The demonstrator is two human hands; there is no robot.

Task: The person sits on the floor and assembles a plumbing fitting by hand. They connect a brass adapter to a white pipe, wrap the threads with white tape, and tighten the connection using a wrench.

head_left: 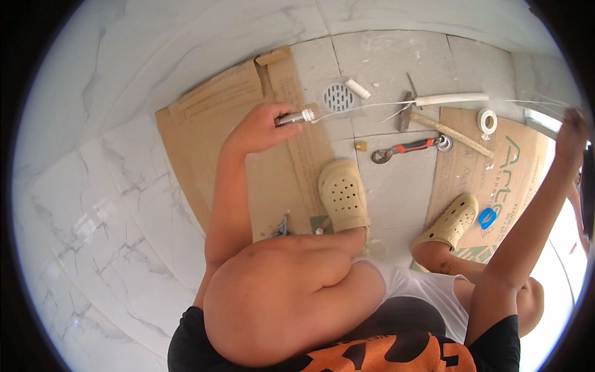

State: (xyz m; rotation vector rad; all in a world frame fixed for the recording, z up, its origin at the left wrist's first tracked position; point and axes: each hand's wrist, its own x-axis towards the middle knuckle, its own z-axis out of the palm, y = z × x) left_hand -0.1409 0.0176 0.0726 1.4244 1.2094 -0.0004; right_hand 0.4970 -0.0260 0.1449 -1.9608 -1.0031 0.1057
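My left hand point(263, 129) is closed around a chrome pipe fitting point(290, 118), held above the cardboard. White sealing tape is wound on the fitting's far end, toward the right. From there a thin strand of white sealing tape point(365, 106) runs taut across the floor to the far right. My right hand point(573, 133), arm stretched out, is closed on the other end of this strand near the picture's rim; its fingers are partly dark there. Below the strand lie a hammer point(452, 132) with a wooden handle and an adjustable wrench point(409, 149) with red and black grip.
Cardboard sheets point(217, 142) cover tiles on both sides. A round floor drain point(338, 97) has a white cylinder point(357, 88) beside it. A brass fitting point(361, 146), a white tape roll point(488, 122), a blue ring point(488, 218) and a white rod point(452, 99) lie about. Marble-patterned wall stands left.
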